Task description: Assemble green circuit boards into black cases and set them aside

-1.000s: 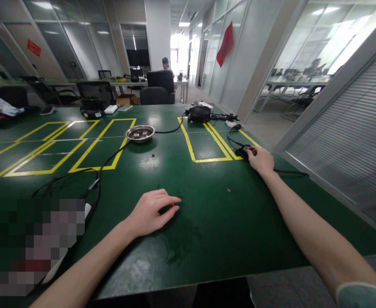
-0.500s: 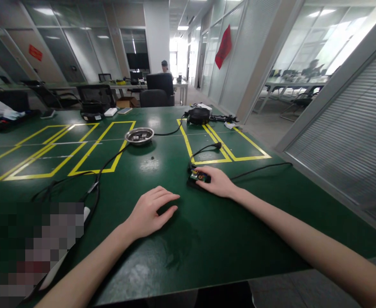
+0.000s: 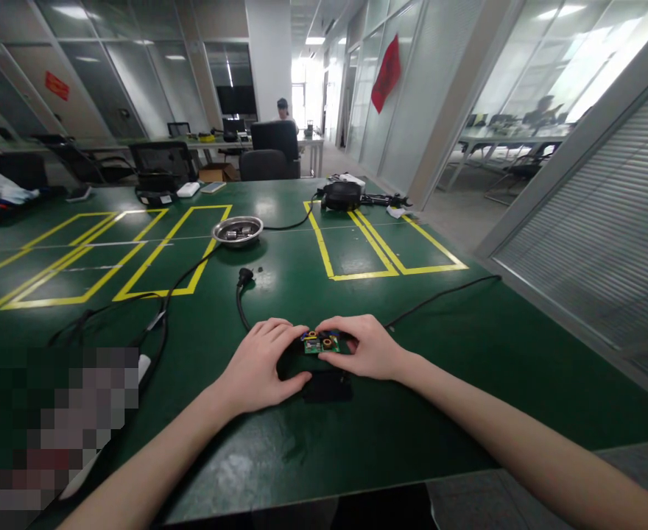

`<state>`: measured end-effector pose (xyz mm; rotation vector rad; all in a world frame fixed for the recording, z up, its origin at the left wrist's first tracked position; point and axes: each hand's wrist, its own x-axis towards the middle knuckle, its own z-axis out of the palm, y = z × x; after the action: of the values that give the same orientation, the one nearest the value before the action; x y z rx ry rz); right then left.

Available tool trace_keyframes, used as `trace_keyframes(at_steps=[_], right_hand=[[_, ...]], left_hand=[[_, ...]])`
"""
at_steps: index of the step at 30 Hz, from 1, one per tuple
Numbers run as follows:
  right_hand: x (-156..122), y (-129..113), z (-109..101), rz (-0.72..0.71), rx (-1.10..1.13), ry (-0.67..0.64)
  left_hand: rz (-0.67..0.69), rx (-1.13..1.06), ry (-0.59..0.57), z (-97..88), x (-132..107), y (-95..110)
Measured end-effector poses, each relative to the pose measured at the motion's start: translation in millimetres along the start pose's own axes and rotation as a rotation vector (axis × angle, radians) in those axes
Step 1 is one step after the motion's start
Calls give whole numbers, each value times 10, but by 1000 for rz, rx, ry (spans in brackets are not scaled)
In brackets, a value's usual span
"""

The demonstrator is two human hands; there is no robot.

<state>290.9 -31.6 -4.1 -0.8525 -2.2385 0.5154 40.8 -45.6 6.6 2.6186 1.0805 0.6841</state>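
Note:
My right hand [image 3: 371,346] pinches a green circuit board [image 3: 314,349] between thumb and fingers. Round copper-coloured coils sit on the board. My left hand [image 3: 261,364] meets the board's left end with its fingertips, while its thumb is spread apart, pointing at a flat black piece [image 3: 328,386]. This piece lies below the board, close to the table; whether it is a casing I cannot tell. A black plug [image 3: 245,277] lies beyond my left hand, its cord running back behind the fingers.
A metal bowl [image 3: 238,231] with small metal parts stands farther back on the green table [image 3: 439,412]. Yellow tape rectangles [image 3: 364,275] mark the surface. Black cables [image 3: 166,324] run along the left. A black device [image 3: 342,196] lies at the back. A person [image 3: 283,110] sits in the distance.
My right hand has brought the board left and nearer, up to my left hand. The plug and cord have swung from right of centre to the left. My left hand has barely moved.

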Motion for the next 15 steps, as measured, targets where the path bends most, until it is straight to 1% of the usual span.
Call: trace_keyframes(at_steps=[3,7,11,15], right_hand=[[-9,13,-20,-7,54,-20],[-11,36,32,-59,157,-49],[0,47,58,-35,160,-67],[15,49,63,-20,151,-82]], left_hand=[[-16,-8,0,10,6,-21],[23,-32,-10,44,8,-23],[53,-40,-26,77,8,-20],[51,-36,-4,81,12,-41]])
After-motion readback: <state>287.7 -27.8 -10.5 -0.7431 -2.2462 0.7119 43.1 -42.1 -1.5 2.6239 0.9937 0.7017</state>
